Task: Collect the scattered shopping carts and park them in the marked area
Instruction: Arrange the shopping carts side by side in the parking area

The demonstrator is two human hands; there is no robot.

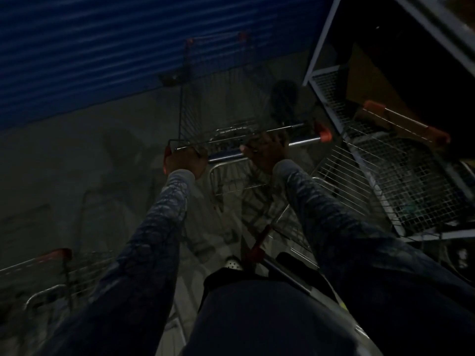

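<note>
Blue corrugated wall (128,47) fills the far left and centre, just beyond the nose of the pushed cart. If the push is not checked in time, I judge the front of the basket could hit it. Grey floor (77,163) below is so dim that no painted marking for the parking area can be made out, so the cart could end up outside it.

On the right stands a white metal frame (323,39) with a parked cart (406,122) under it. The parked cart's wire side is close beside the right end of the pushed cart's handle. A slight drift right would probably snag wire on wire or catch an orange end cap.

The pushed cart (218,98) sits in the centre and points away toward the wall; the dark hides what, if anything, is in its basket. At near left another cart (51,255) with a red handle stands well apart, not yet gathered. By the person's legs the red part of a further cart (257,242) lies close to the feet, a shin-knock or trip risk on a backward step.

On the handle bar (303,141), the left hand (183,160) grips the left end and the right hand (264,150) wraps it right of the middle, so the hands are apart. With the right end unheld, the cart may veer.
</note>
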